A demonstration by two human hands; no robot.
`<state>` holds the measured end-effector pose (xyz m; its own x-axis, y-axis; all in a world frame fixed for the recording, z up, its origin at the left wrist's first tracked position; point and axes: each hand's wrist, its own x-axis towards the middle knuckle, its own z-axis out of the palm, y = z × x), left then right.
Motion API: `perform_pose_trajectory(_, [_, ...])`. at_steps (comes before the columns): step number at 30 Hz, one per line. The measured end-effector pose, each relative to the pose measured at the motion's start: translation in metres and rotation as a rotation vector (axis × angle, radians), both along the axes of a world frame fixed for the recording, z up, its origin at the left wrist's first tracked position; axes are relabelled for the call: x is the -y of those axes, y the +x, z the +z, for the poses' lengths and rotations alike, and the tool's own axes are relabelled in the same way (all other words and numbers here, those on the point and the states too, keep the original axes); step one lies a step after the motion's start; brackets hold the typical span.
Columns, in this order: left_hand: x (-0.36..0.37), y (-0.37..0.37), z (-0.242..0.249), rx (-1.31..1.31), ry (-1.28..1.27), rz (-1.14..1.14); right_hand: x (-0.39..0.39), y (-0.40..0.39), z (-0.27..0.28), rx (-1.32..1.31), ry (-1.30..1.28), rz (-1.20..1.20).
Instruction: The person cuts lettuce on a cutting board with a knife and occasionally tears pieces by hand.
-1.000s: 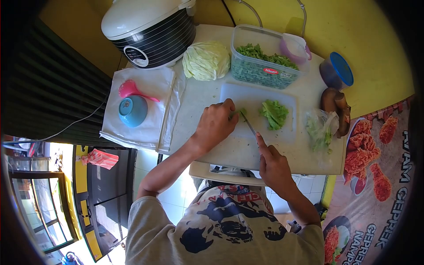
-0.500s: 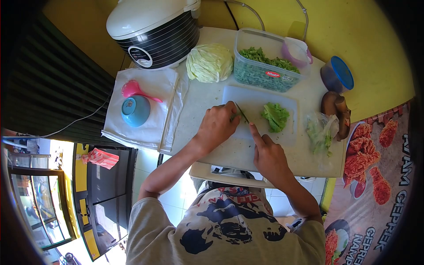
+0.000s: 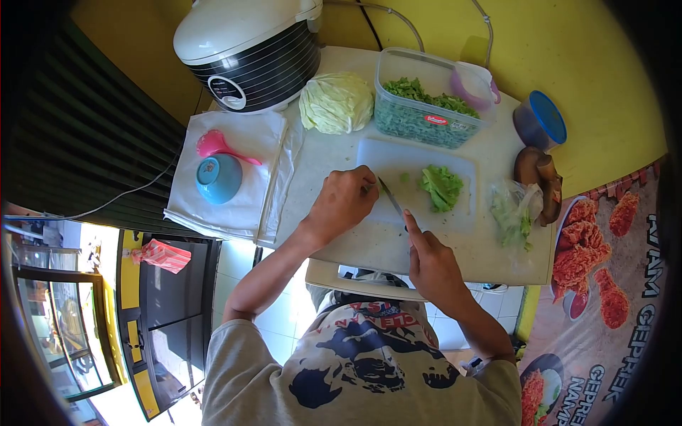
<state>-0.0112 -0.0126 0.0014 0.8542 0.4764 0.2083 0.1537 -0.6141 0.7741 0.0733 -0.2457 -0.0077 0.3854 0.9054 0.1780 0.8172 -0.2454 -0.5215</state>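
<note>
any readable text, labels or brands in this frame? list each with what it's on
"AYAM GEPREK": red fried-chicken banner, right edge, running sideways.
"GEPREK NAMPOL": same banner, lower down; last letters uncertain.
Red label on clear plastic container of chopped greens: too small to read.
Round panel on black-and-white rice cooker: blurred.
Print on grey T-shirt: upside down, unreadable.

rice cooker (image 3: 245,50) | cabbage (image 3: 336,103) | blue bowl (image 3: 218,178) | pink spoon (image 3: 217,145) | blue-lidded jar (image 3: 541,121)
</note>
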Motion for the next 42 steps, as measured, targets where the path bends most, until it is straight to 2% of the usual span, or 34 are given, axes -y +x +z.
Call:
perform_pose_trajectory(7, [-0.002, -0.007, 0.002, -0.045, 0.083, 0.024, 0.0, -0.003, -0.001, 0.027, -0.099, -0.015])
perform_pose_trajectory(16, [-0.001, -0.008, 0.0, -0.059, 0.043, 0.059, 0.005, -0.011, 0.005, -0.001, -0.062, 0.005])
perform_pose_trajectory(28, [-0.002, -0.008, -0.004, -0.023, 0.014, 0.061, -0.009, -0.013, 0.008, 0.039, -0.201, -0.002])
perform_pose_trajectory(31, [-0.001, -0.008, -0.004, 0.044, 0.008, 0.055, -0.022, -0.007, 0.005, 0.073, -0.2, 0.005])
perform_pose_trajectory(42, [-0.005, -0.019, 0.007, 0.004, -0.007, -0.003, -0.014, 0.004, 0.001, 0.073, -0.072, -0.032])
